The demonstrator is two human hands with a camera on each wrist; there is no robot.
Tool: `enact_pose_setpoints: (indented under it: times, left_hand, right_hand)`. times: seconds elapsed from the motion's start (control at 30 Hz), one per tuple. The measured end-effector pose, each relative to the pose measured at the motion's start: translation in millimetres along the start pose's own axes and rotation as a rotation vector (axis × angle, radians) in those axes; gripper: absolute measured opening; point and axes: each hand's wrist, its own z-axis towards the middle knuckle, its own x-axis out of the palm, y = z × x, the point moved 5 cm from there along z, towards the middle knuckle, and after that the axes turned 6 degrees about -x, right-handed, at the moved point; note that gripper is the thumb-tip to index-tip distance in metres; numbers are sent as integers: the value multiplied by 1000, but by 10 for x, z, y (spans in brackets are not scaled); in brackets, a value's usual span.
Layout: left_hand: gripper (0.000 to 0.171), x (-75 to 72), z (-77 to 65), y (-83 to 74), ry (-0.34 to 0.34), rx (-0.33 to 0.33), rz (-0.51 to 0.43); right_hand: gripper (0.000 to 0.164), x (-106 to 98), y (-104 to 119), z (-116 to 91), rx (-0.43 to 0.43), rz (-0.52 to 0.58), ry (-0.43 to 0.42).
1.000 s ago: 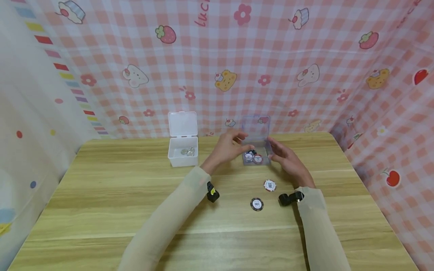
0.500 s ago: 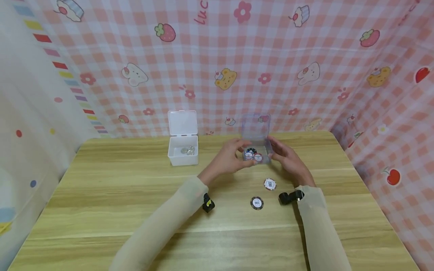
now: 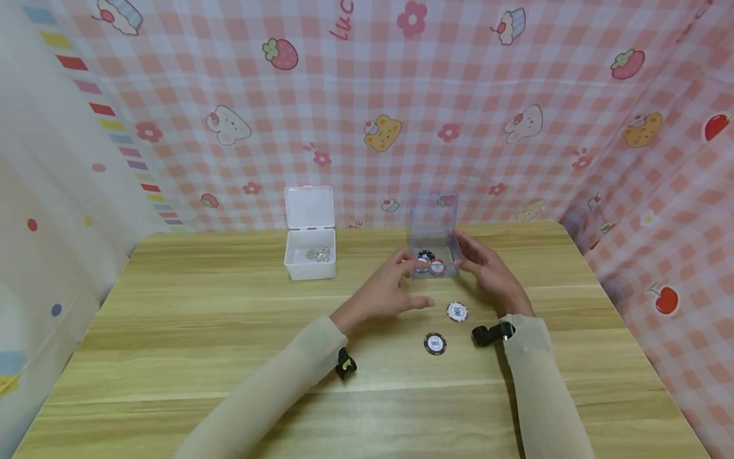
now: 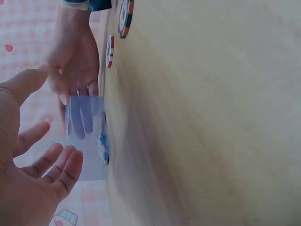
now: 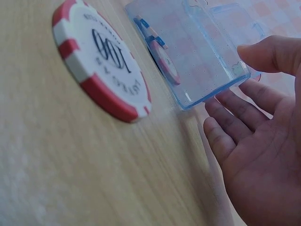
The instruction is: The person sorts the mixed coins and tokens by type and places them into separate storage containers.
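Note:
A clear plastic box with its lid up stands at the back of the table, with several poker chips inside. My right hand rests along the box's right side, thumb by the front corner and fingers lying fairly straight along the wall. My left hand hovers in front of the box's left side, thumb and fingers spread around nothing; its fingertips overlap the box's front in the head view. A red-and-white chip marked 100 lies on the table before the box, with a black chip nearer to me.
A white plastic box with its lid raised stands to the left, several clear, shiny pieces inside. A pink checked cloth hangs behind the wooden table. Each wrist carries a small black camera.
My left hand has drawn back from over the clear box, moving toward me, and its thumb and fingers have spread wider. My right hand stays at the box.

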Motion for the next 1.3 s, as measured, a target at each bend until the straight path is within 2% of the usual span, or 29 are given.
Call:
enact_pose_setpoints:
  times: [0.37, 0.6, 0.77, 1.03, 1.17, 1.3]
  left_hand:
    - [66, 168, -153, 32, 95, 19, -67]
    - [57, 337, -225, 40, 186, -1, -109]
    - [53, 437, -267, 21, 229, -1, -75]
    - [46, 505, -302, -24, 257, 52, 34]
    - [46, 525, -331, -48, 250, 61, 87]
    - [41, 534, -337, -56, 232, 52, 92]
  right_hand:
    - [68, 5, 15, -20, 1, -18, -3]
    - [68, 1, 26, -30, -2, -23, -8]
    - [68, -2, 20, -27, -6, -9, -5]
    - [69, 1, 8, -18, 4, -5, 0]
    - [68, -4, 0, -16, 18, 2, -6]
    - [69, -3, 2, -12, 6, -4, 2]
